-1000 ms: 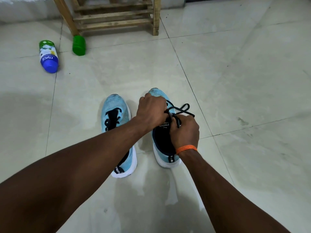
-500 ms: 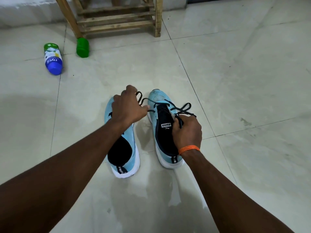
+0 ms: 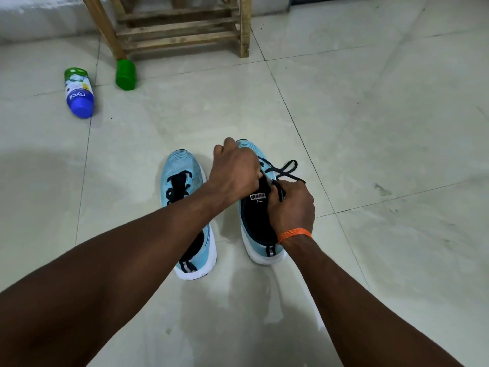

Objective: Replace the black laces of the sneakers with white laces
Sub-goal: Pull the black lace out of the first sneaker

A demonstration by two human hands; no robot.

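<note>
Back from above the left-of-frame light-blue knit sneaker, the left hand had returned to the lacing of the right-of-frame light-blue knit sneaker. A pale tiled floor filled the frame, with a slatted wooden rack at top centre. Both shoes stood side by side at centre. The left hand's fingers were curled round the black lace near the toe. The right hand pinched a strand beside the tongue. A blue-and-green plastic bottle lay upper left, near a green plastic cup. An orange thread band ringed the right wrist.
</note>
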